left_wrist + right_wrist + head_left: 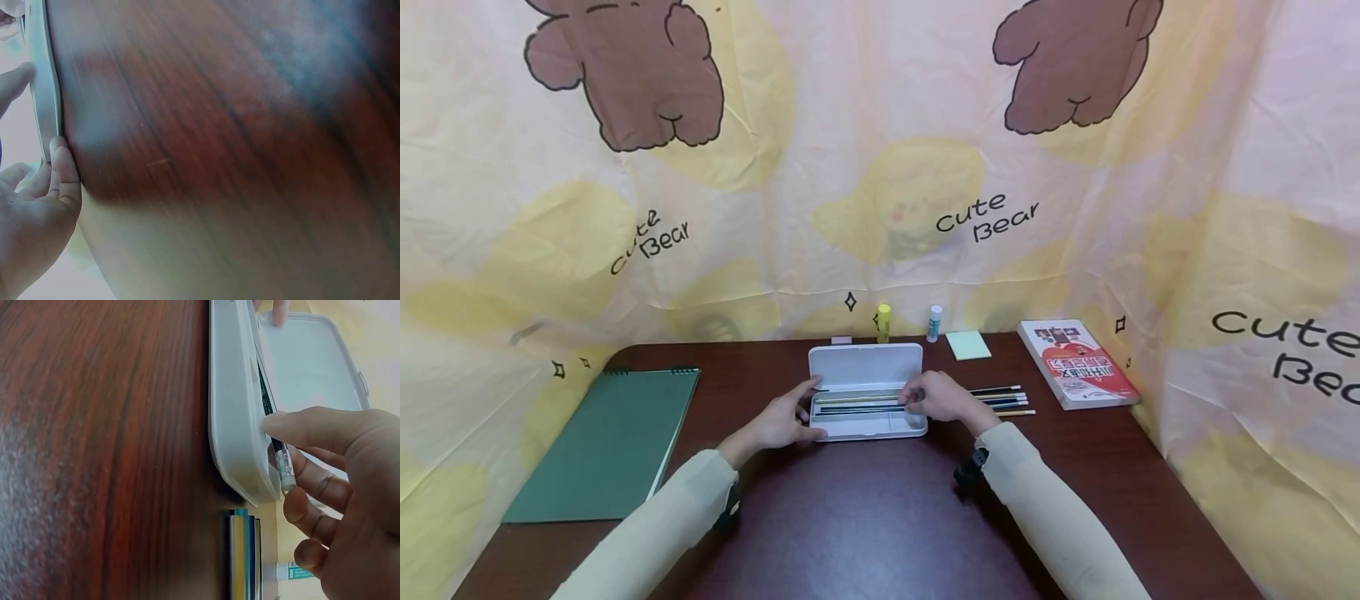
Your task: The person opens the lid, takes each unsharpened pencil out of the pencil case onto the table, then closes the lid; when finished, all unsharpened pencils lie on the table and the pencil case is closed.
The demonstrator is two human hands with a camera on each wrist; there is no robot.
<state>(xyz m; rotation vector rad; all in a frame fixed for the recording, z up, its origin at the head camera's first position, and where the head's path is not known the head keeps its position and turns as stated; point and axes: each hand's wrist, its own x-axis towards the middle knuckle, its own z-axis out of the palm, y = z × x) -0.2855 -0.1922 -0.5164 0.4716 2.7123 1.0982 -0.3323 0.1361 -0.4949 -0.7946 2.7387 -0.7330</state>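
A white pencil case (868, 432) lies open on the table, its lid (865, 363) raised at the back. Several pencils (857, 408) lie lengthwise inside it. My left hand (781, 419) grips the case's left end, thumb at the front corner and fingers toward the hinge side. Over the right end of the case, my right hand (942, 396) pinches a dark pencil (284, 462) near its white eraser end; the rest of this pencil runs into the case. More pencils (1018, 402) lie on the table just right of the case, partly hidden behind my right hand and wrist.
A green spiral pad (602, 450) lies at the left, a red-and-white book (1075, 364) at the right. Behind the case stand a yellow tube (883, 323) and a glue stick (934, 323), beside pale green sticky notes (967, 345). A patterned curtain borders the table.
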